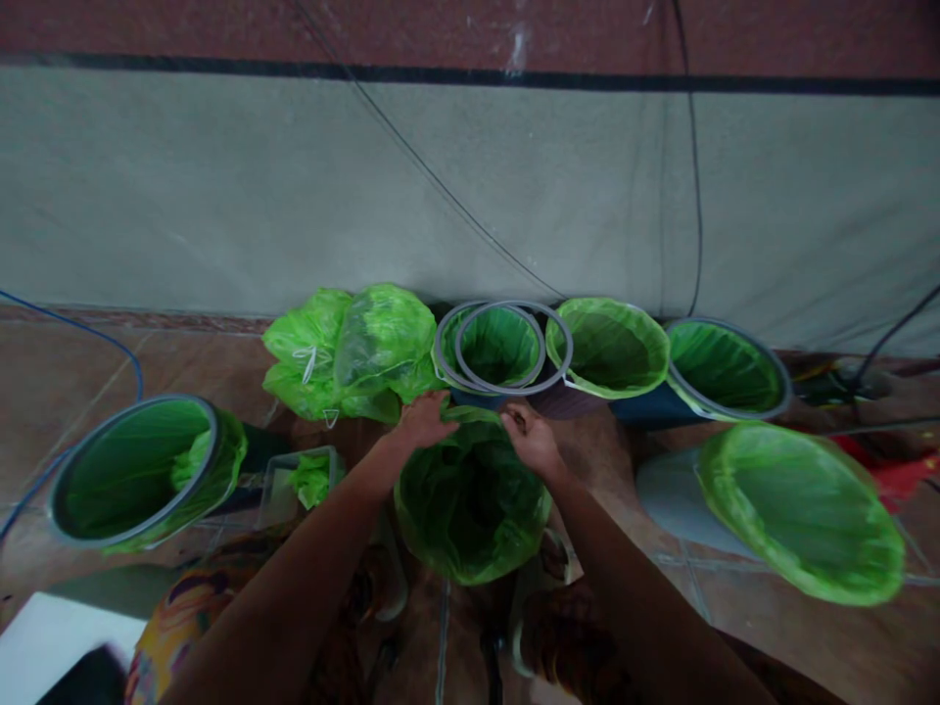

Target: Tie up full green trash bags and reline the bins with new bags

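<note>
A thin green bin bag [470, 563] stands open-mouthed between my feet, and its dark inside faces me. Whatever container it lines is hidden beneath it. My left hand [426, 421] pinches the bag's far rim at its left side. At the rim's right side, my right hand [527, 438] has its fingers curled round the film. The stretch of rim between both hands is pulled up. Just beyond my hands stands a bin lined with green film [499, 345], with a loose grey ring [565, 370] lying partly across its mouth.
Filled green bags [386, 333] lean on the wall at the left. Lined bins [617, 348] stand along the wall and at the right [800, 509]. A large ringed bin [132, 470] and a clear box [275, 490] holding green film are on the left. Cables hang down the wall.
</note>
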Tool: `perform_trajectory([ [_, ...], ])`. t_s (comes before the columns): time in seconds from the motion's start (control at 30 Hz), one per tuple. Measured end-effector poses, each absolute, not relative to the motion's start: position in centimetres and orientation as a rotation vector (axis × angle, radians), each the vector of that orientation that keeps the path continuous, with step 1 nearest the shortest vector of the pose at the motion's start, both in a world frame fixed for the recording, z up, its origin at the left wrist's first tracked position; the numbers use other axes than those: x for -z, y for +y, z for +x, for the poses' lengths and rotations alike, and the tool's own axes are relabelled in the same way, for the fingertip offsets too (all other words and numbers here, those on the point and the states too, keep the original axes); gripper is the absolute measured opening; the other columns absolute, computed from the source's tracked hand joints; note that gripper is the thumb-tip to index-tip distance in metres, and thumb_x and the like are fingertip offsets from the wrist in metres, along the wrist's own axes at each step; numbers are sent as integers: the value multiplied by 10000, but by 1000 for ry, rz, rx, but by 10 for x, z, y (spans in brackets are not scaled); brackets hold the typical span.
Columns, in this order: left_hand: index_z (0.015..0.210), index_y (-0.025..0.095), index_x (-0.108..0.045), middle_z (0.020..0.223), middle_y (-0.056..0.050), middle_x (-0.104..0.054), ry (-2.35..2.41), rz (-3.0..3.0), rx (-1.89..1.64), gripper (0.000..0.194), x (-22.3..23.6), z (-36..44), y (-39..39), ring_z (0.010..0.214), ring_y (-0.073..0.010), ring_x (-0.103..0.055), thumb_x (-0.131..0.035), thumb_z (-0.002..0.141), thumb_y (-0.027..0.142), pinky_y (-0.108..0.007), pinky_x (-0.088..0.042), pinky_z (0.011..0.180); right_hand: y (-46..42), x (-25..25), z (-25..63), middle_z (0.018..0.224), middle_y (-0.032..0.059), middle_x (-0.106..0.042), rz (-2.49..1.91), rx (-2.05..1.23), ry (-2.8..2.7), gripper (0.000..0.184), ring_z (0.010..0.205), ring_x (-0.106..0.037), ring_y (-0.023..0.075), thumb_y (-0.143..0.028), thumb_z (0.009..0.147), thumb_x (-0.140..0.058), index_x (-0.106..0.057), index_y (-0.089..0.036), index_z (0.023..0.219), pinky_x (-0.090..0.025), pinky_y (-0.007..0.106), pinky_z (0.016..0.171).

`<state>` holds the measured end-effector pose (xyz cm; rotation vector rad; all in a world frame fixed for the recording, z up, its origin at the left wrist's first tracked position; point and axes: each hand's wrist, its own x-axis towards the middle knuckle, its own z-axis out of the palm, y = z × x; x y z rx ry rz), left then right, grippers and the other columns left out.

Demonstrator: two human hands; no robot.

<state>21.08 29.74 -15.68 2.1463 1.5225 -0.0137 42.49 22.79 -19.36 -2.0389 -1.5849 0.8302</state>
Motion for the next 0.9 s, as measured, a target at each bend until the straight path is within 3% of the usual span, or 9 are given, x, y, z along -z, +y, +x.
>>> perform_trajectory([
  [0.07, 1377, 179, -533, 1369, -112, -613, 1442, 2221, -16, 509, 159, 226, 302, 1239, -240, -575, -577, 915, 389, -339, -430, 1053, 236, 189, 421, 1242, 99, -691, -2005, -816, -1620, 365, 1154, -630, 190, -338, 1005, -389, -633, -181, 1227, -455, 298, 1003],
  [0.17, 1282, 194, -606, 1268, -95, -676, 1369, 2341, 105, 379, 169, 243, 303, 1171, -221, -620, -469, 977, 372, -340, -445, 1032, 244, 185, 413, 1161, 97, -720, -2047, -835, -1821, 343, 1104, -643, 205, -304, 1000, -390, -676, -194, 1156, -462, 293, 956],
  [0.37, 1190, 182, -626, 1134, -115, -715, 1403, 2355, 292, 292, 186, 236, 297, 1104, -245, -658, -496, 954, 295, -345, -490, 949, 241, 188, 408, 1009, 79, -743, -2124, -848, -1979, 292, 1042, -646, 213, -291, 977, -448, -669, -224, 1156, -463, 286, 894],
  [0.53, 1229, 171, -592, 1109, -143, -716, 1525, 2295, 382, 343, 184, 221, 293, 1057, -282, -679, -558, 895, 240, -379, -513, 898, 242, 194, 403, 1061, 142, -729, -2347, -817, -2050, 313, 1022, -667, 219, -203, 975, -416, -619, -167, 1211, -469, 291, 865],
  [0.63, 1314, 150, -531, 1156, -172, -695, 1594, 2278, 395, 472, 174, 212, 288, 1092, -317, -658, -603, 861, 261, -434, -496, 934, 242, 191, 401, 1081, 169, -718, -2394, -825, -2028, 363, 1003, -679, 238, -138, 952, -397, -588, -135, 1262, -482, 325, 858],
  [0.77, 1437, 197, -414, 1372, -169, -586, 1710, 2220, 330, 721, 153, 197, 277, 1267, -334, -545, -704, 784, 291, -459, -426, 1041, 225, 178, 401, 1346, 213, -577, -2378, -608, -1987, 552, 1249, -542, 291, -200, 887, -543, -444, -108, 1423, -431, 379, 1010],
  [0.83, 1442, 203, -409, 1402, -170, -562, 1796, 2131, 284, 728, 143, 189, 269, 1298, -335, -520, -705, 786, 312, -450, -425, 1042, 210, 172, 398, 1421, 197, -515, -2307, -473, -1957, 569, 1310, -479, 289, -241, 898, -537, -425, -119, 1442, -381, 380, 1078],
  [0.9, 1427, 183, -423, 1390, -185, -568, 1898, 1996, 225, 682, 137, 180, 261, 1296, -335, -527, -673, 811, 338, -442, -438, 1026, 194, 169, 390, 1401, 174, -538, -2243, -494, -1952, 503, 1279, -509, 260, -236, 934, -464, -450, -130, 1427, -374, 348, 1083],
])
